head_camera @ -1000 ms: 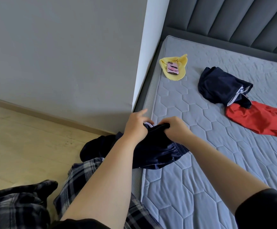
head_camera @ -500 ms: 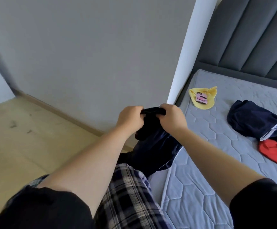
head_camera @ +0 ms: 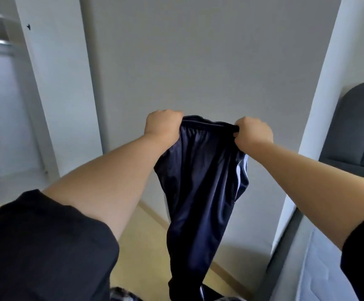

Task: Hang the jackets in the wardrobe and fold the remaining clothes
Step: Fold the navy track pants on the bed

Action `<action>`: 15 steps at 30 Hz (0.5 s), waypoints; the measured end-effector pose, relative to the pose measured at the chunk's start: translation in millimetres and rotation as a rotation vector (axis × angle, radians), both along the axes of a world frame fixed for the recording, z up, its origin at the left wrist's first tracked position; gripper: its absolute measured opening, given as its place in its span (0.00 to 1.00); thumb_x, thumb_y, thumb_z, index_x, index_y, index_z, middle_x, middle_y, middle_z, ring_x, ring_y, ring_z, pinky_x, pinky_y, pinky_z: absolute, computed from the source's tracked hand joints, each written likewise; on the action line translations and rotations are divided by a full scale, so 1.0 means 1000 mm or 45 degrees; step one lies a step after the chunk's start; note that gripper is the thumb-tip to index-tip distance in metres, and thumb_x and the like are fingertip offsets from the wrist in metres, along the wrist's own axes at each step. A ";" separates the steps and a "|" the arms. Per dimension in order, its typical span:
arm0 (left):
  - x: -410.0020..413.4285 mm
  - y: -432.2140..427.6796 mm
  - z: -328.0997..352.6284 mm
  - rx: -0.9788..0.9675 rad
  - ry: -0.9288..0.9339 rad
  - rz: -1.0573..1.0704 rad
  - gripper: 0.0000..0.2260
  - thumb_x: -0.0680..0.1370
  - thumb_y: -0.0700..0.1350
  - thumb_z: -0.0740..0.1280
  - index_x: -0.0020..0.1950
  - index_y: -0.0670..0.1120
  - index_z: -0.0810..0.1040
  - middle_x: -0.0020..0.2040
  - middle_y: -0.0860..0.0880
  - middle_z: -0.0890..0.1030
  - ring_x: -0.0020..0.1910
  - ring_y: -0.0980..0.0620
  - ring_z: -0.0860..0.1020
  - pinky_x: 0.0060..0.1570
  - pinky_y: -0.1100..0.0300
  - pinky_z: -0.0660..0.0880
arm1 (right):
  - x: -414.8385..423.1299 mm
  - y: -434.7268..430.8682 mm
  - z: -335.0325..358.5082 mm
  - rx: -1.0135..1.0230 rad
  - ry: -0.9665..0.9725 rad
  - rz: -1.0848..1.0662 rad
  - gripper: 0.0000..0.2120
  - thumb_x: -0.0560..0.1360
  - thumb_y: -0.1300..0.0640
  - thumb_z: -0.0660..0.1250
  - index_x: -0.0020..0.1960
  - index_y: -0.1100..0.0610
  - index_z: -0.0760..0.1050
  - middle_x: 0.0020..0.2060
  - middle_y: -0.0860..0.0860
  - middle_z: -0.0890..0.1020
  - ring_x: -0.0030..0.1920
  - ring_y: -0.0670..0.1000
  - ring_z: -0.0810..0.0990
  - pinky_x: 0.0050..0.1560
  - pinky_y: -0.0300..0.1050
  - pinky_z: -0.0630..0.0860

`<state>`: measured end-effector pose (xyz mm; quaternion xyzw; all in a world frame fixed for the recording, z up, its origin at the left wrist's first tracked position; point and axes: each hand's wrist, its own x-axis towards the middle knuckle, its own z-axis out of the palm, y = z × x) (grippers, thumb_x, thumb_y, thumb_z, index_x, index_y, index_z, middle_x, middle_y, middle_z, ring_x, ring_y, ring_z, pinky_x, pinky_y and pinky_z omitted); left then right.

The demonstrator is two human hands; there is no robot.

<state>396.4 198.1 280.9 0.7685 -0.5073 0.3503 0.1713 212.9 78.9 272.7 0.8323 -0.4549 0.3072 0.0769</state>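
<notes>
Right, dark navy satin track trousers with a white side stripe (head_camera: 200, 187) held up by the waistband: left hand (head_camera: 162, 124) and right hand (head_camera: 252, 132) both fisted on its two ends, legs hanging below the fingers. Folding not started on this piece. No hung jackets or folded clothes in view.

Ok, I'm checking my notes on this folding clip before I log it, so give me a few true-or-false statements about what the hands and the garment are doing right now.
1. Both hands grip the waistband of the navy trousers. True: the left hand and right hand each hold one end.
2. The trousers lie flat on the mattress. False: they hang in the air.
3. The trousers have a white side stripe. True.
4. The right hand holds a hanger. False: it grips only the waistband.
5. The headboard is red. False: dark grey.
</notes>
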 end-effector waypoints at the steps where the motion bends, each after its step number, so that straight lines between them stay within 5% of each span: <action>1: 0.006 0.004 0.011 -0.076 0.012 0.012 0.06 0.75 0.36 0.62 0.42 0.46 0.71 0.41 0.45 0.80 0.35 0.45 0.70 0.33 0.58 0.62 | 0.004 0.001 0.010 -0.091 -0.114 0.025 0.04 0.73 0.65 0.60 0.42 0.61 0.73 0.35 0.57 0.77 0.35 0.60 0.72 0.31 0.43 0.64; 4: 0.030 0.017 0.038 -0.226 0.271 -0.123 0.04 0.76 0.42 0.64 0.46 0.45 0.78 0.41 0.47 0.80 0.39 0.45 0.75 0.37 0.56 0.71 | 0.012 -0.002 0.037 0.005 -0.320 0.109 0.04 0.73 0.64 0.62 0.44 0.62 0.75 0.35 0.56 0.76 0.38 0.60 0.75 0.35 0.45 0.67; 7: 0.047 0.028 0.053 0.085 0.490 -0.257 0.05 0.73 0.43 0.71 0.47 0.44 0.82 0.43 0.48 0.80 0.45 0.46 0.78 0.43 0.58 0.73 | 0.014 -0.007 0.049 0.326 -0.121 0.127 0.07 0.71 0.65 0.66 0.47 0.67 0.78 0.38 0.60 0.78 0.38 0.56 0.73 0.36 0.42 0.67; 10: 0.051 0.030 0.057 -0.375 0.737 -0.355 0.02 0.72 0.43 0.73 0.42 0.48 0.81 0.37 0.53 0.78 0.38 0.52 0.76 0.37 0.62 0.69 | 0.022 -0.003 0.055 0.105 -0.537 0.205 0.04 0.69 0.67 0.63 0.41 0.64 0.76 0.34 0.58 0.77 0.36 0.59 0.74 0.35 0.42 0.66; 12: 0.057 0.031 0.061 -0.602 0.889 -0.366 0.06 0.71 0.44 0.74 0.36 0.47 0.78 0.33 0.54 0.77 0.34 0.54 0.74 0.32 0.63 0.68 | 0.027 -0.001 0.062 0.250 -0.687 0.253 0.02 0.71 0.66 0.65 0.39 0.62 0.76 0.33 0.57 0.76 0.35 0.58 0.74 0.35 0.42 0.68; 15: 0.065 0.039 0.062 -0.172 0.926 -0.241 0.11 0.70 0.46 0.76 0.33 0.48 0.76 0.32 0.52 0.75 0.32 0.54 0.73 0.30 0.63 0.66 | 0.026 0.004 0.064 0.812 -0.444 0.262 0.08 0.69 0.65 0.71 0.36 0.61 0.72 0.30 0.54 0.71 0.29 0.53 0.70 0.26 0.37 0.67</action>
